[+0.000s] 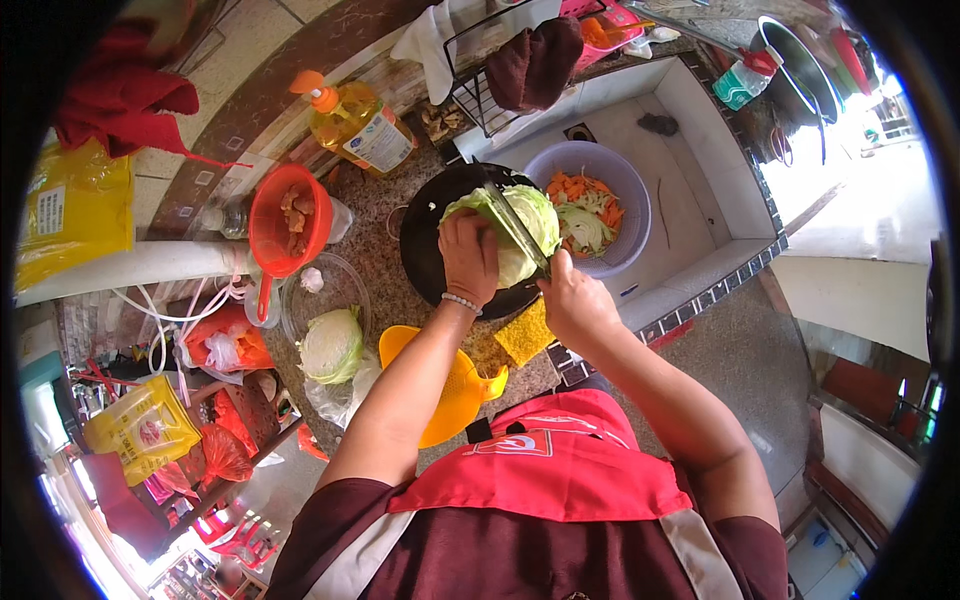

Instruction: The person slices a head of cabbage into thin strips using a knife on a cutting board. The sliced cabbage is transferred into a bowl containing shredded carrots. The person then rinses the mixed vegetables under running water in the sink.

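Observation:
On a round black cutting board (pixel 420 238) lies a cabbage (pixel 534 217). My left hand (pixel 466 251), with a beaded bracelet at the wrist, presses on its left side. The handle of a kitchen knife (pixel 511 217) is in my right hand (pixel 576 296). Its blade stands on edge across the cabbage, between the two hands; whether it has cut in is hard to tell. Just right of the board, a lavender plastic colander (pixel 637 202) holds orange shreds, likely carrot, and sliced cabbage (pixel 587 229).
The colander stands in a tiled sink (pixel 701 161). Left on the granite counter (pixel 379 259) are another cabbage (pixel 330 346), a garlic bulb (pixel 312 280) and a red strainer (pixel 262 214) with meat pieces. A yellow colander (pixel 442 397) and yellow sponge (pixel 523 334) lie nearest me; a soap bottle (pixel 367 131) stands behind.

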Tool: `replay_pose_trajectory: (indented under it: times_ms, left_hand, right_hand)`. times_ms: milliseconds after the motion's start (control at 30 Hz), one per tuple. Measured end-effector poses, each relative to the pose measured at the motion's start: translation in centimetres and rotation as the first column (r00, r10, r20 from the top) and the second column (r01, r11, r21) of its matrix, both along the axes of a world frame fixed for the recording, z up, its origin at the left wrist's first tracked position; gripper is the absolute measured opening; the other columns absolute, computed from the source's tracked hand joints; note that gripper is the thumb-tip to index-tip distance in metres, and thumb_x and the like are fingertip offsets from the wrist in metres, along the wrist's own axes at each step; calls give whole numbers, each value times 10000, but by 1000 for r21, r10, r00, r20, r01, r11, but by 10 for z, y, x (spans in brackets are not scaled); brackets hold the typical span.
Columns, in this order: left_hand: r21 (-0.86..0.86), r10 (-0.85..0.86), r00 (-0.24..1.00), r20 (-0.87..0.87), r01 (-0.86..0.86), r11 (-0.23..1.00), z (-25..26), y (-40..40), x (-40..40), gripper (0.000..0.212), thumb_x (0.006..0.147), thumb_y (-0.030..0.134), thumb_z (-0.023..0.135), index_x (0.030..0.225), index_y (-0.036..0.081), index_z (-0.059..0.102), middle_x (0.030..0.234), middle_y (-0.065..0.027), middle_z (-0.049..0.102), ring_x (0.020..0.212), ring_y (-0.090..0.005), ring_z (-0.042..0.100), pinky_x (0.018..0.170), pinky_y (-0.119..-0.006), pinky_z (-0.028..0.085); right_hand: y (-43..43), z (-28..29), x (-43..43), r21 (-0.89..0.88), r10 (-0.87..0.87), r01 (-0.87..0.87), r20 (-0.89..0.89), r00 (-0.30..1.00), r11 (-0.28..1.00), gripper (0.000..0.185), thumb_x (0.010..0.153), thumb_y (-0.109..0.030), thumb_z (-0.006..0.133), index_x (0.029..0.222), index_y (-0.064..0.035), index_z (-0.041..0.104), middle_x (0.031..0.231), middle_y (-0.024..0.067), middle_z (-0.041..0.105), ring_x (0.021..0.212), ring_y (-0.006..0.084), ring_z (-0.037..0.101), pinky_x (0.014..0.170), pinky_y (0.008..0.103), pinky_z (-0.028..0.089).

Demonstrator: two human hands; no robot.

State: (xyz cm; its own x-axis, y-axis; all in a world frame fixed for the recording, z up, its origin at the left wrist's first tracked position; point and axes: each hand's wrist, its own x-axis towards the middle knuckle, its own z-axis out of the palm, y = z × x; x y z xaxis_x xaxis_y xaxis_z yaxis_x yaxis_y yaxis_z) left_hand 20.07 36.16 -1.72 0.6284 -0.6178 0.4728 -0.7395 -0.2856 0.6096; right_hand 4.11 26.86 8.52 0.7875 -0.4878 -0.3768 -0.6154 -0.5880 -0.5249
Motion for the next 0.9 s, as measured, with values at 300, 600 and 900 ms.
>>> replay_pose_trajectory:
  times_ms: [300,600,900]
  left_hand:
    - [38,105,994,-13,-104,994,-8,-4,-1,106,884,86,466,972,32,489,1050,-170,516,977,-379,467,901,-490,361]
    - [47,100,995,29,-101,994,-12,-4,0,90,870,73,468,954,39,471,1055,-183,514,986,-384,471,898,-495,370]
    - [50,96,994,46,-99,994,-12,-3,5,92,866,51,468,958,43,464,1062,-182,509,1006,-374,472,903,-499,365]
  right_hand:
    - [3,38,-6,-19,65,-66,-60,996,998,255,964,-215,501,1047,4,401,759,233,658,727,417,665,652,510,519]
    - [6,-18,18,55,21,-11,-176,984,998,311,961,-217,497,1115,35,399,821,251,671,789,427,669,697,502,525]
    - [-3,0,14,20,12,-11,-71,997,1000,291,958,-217,504,1064,34,404,826,262,666,790,438,664,691,507,522]
